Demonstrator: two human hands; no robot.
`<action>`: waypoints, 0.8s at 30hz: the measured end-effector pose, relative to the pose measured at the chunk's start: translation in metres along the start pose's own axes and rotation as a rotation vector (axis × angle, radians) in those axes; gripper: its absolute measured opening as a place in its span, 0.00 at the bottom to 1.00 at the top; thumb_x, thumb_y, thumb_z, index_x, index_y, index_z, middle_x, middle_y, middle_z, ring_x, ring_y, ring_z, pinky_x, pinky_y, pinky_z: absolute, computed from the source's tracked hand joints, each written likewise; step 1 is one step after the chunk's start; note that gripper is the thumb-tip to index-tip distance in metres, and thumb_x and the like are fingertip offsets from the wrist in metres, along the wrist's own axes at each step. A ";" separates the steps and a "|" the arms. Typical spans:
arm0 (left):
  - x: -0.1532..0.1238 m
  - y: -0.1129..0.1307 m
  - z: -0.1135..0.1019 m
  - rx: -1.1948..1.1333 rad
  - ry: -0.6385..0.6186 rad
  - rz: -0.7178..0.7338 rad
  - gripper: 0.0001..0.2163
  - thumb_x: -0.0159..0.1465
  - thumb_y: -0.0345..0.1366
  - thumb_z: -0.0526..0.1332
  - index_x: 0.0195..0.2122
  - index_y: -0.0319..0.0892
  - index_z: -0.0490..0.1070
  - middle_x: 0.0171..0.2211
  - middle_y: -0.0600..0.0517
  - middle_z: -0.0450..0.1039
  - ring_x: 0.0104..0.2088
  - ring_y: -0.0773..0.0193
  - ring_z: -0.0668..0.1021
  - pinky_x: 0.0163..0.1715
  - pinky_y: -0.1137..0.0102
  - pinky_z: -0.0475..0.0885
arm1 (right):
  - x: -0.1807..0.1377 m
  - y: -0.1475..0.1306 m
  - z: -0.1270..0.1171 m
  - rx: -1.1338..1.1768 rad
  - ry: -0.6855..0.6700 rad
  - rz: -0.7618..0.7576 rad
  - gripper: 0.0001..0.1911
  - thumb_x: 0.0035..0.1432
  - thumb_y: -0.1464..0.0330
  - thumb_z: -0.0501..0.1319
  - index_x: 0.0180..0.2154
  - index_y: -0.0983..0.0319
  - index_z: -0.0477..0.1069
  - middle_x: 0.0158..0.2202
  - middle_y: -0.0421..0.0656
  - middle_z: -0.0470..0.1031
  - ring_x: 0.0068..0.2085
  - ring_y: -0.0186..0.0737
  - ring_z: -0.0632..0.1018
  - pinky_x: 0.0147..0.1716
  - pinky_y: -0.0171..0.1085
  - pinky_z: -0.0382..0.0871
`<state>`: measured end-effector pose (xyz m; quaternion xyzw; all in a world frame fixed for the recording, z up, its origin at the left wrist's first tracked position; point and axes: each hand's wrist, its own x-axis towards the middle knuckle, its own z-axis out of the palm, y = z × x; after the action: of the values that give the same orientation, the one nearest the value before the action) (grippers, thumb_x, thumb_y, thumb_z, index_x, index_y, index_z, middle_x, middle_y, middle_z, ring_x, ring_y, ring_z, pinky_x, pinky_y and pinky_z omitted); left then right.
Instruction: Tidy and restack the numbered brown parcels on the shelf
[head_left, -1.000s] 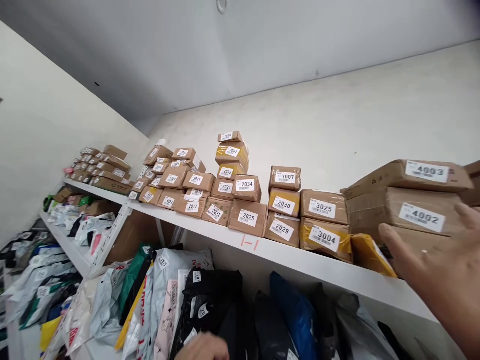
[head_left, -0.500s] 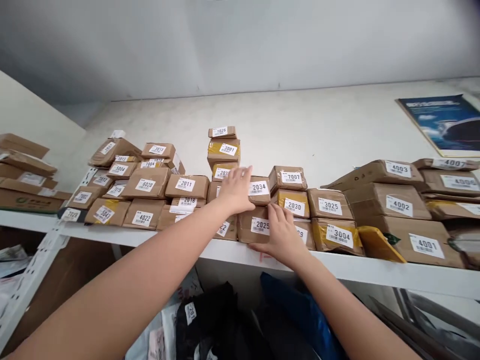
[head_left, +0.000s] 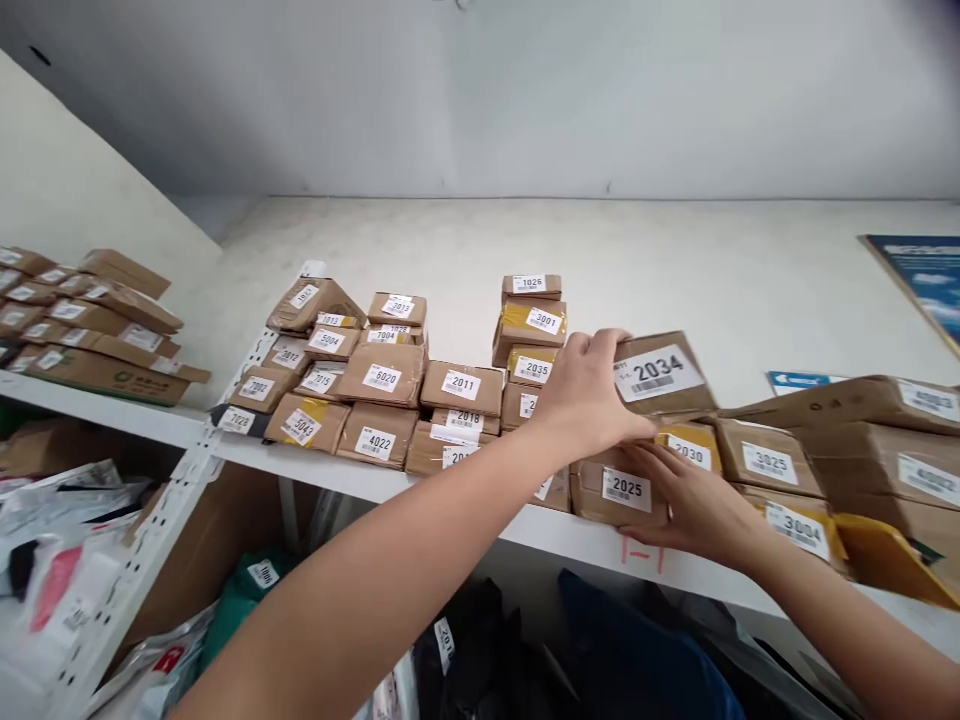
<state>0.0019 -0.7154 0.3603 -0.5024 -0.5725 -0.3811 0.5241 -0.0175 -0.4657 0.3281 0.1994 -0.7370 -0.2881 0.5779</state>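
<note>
Left hand [head_left: 592, 395] grips the brown cardboard parcel labelled 2034 [head_left: 660, 375], lifted; right hand [head_left: 694, 505] lies open, flat against the brown parcel labelled 2025 [head_left: 615, 492] just below.

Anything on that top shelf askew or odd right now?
Yes: the brown cardboard parcel labelled 2034 sits tilted, raised off its stack in the left hand. The right hand rests on the brown parcel labelled 2025.

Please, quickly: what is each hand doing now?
Left hand: closed on the brown cardboard parcel labelled 2034.
Right hand: open, resting on the brown parcel labelled 2025.
</note>
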 end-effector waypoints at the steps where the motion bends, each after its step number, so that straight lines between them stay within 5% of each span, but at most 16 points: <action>1: -0.004 0.006 -0.013 -0.082 0.007 0.001 0.38 0.42 0.34 0.73 0.54 0.44 0.59 0.53 0.45 0.63 0.52 0.54 0.69 0.51 0.61 0.70 | 0.001 0.003 0.002 0.002 0.004 -0.030 0.41 0.47 0.51 0.65 0.56 0.68 0.60 0.51 0.58 0.72 0.49 0.60 0.75 0.40 0.51 0.76; 6: -0.021 0.014 -0.078 -0.472 0.027 -0.119 0.35 0.42 0.31 0.74 0.50 0.45 0.59 0.49 0.47 0.69 0.48 0.55 0.73 0.49 0.57 0.72 | 0.006 0.012 0.012 0.020 0.075 -0.124 0.40 0.41 0.55 0.67 0.53 0.68 0.63 0.44 0.56 0.74 0.43 0.57 0.76 0.38 0.50 0.74; 12: -0.034 -0.020 -0.136 -0.284 0.300 -0.074 0.35 0.40 0.31 0.74 0.49 0.46 0.61 0.50 0.50 0.68 0.53 0.52 0.71 0.51 0.54 0.72 | -0.003 0.006 -0.012 0.036 0.144 -0.099 0.42 0.40 0.54 0.66 0.55 0.64 0.59 0.48 0.55 0.71 0.48 0.58 0.73 0.40 0.49 0.73; 19: -0.042 -0.050 -0.168 -0.032 0.598 -0.037 0.38 0.40 0.40 0.75 0.52 0.54 0.60 0.55 0.58 0.67 0.56 0.50 0.69 0.56 0.53 0.69 | -0.004 -0.020 -0.027 0.080 0.017 0.052 0.51 0.39 0.60 0.67 0.62 0.64 0.48 0.53 0.57 0.66 0.53 0.63 0.69 0.48 0.55 0.71; 24: -0.050 -0.064 -0.179 0.078 0.701 0.032 0.35 0.44 0.42 0.73 0.51 0.55 0.58 0.53 0.62 0.67 0.56 0.57 0.69 0.58 0.55 0.67 | -0.018 -0.012 -0.070 0.127 0.183 0.114 0.53 0.33 0.57 0.67 0.63 0.47 0.49 0.55 0.52 0.66 0.53 0.66 0.70 0.46 0.57 0.72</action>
<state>-0.0241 -0.9098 0.3452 -0.3295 -0.3639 -0.4998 0.7136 0.0539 -0.4773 0.3183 0.2187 -0.7079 -0.1882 0.6447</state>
